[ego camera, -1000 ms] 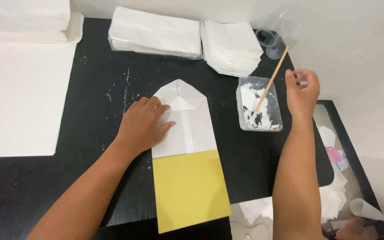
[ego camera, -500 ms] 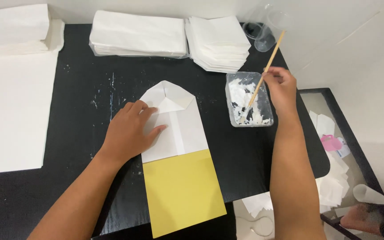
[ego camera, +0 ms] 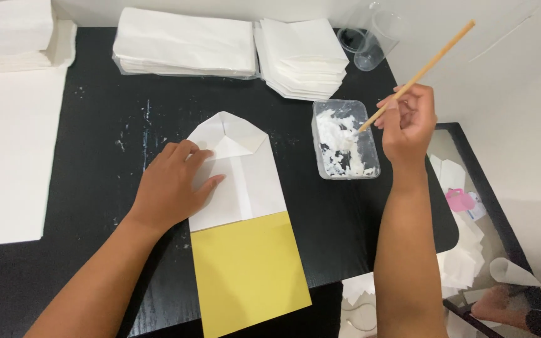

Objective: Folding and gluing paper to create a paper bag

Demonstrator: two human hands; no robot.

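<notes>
We had lifted the stick (ego camera: 417, 76), gripped in our right hand (ego camera: 408, 122), from the paste tray (ego camera: 345, 139) while our left hand (ego camera: 173, 184), fingers flat and open, kept pressing the folded paper (ego camera: 242, 181)

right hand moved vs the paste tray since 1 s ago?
Yes. The right hand with the wooden stick sat past the clear paste tray's far right corner; now it is lower, beside the tray's right edge, stick tip over the paste.
</notes>
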